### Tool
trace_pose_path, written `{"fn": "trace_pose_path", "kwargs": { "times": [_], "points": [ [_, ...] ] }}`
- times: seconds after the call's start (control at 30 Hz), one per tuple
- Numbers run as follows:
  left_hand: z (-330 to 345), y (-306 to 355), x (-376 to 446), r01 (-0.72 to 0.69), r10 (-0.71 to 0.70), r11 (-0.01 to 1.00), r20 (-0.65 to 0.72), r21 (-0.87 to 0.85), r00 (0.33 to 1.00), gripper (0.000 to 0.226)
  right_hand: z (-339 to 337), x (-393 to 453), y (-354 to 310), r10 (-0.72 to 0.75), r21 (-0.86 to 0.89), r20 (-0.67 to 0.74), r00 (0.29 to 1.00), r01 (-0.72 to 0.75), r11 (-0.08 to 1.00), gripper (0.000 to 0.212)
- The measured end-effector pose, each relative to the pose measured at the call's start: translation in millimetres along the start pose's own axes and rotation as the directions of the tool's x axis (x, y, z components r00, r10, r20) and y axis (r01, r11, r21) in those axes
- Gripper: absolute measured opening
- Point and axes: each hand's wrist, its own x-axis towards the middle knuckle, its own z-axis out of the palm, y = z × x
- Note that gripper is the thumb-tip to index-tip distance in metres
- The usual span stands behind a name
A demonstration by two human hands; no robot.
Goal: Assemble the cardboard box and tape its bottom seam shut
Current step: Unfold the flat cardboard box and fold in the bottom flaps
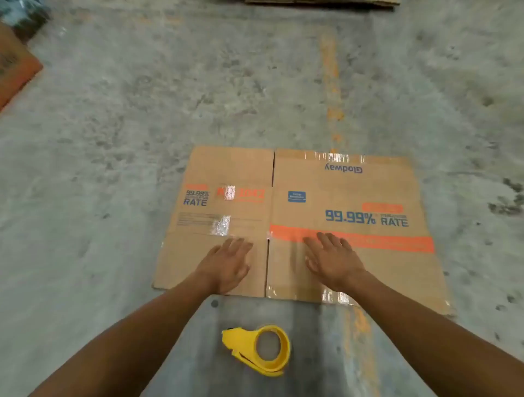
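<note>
A flattened brown cardboard box (340,187) lies on the concrete floor, printed with blue "99.99% RATE" text and an orange band, with old clear tape on its edges. My left hand (226,263) is spread over the near left flap, fingers straight. My right hand (331,258) is over the near right flap, fingers straight, just below the orange band. Whether the palms touch the cardboard is unclear. A yellow tape dispenser (261,350) lies on the floor between my forearms, nearer to me than the box.
The grey concrete floor (141,127) surrounds the box, with a faded orange line (331,85) running away from me. Another piece of cardboard (14,68) lies at the far left. More flat cardboard (320,2) shows at the top edge.
</note>
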Motion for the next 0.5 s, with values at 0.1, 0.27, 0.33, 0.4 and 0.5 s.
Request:
{"fn": "trace_pose_path", "kwargs": {
  "times": [0.1,0.27,0.33,0.4,0.5],
  "points": [
    [27.2,-12.6,7.1,-0.003,-0.004,0.995,0.076,0.095,0.997,0.074,23.0,6.0,1.6,-0.109,-0.066,0.049,0.993,0.112,0.992,0.056],
    [47.7,-19.5,11.4,-0.072,0.046,0.949,0.093,0.308,0.995,0.1,68.7,1.5,-3.1,-0.214,-0.217,0.219,0.952,0.261,0.941,0.091],
    [49.0,-23.0,10.5,-0.083,0.045,0.939,0.119,0.335,0.992,0.103,73.1,1.1,-2.8,-0.215,-0.271,0.236,0.948,0.277,0.922,0.103],
    [50.3,-22.9,7.0,-0.09,0.048,0.926,0.122,0.365,0.991,0.101,70.3,1.4,-3.4,-0.23,-0.321,0.256,0.939,0.307,0.896,0.101],
    [48.5,-24.1,3.0,-0.108,0.062,0.918,0.13,0.382,0.99,0.098,67.5,-0.8,-8.4,-0.266,-0.375,0.313,0.912,0.376,0.847,0.081]
  ]
}}
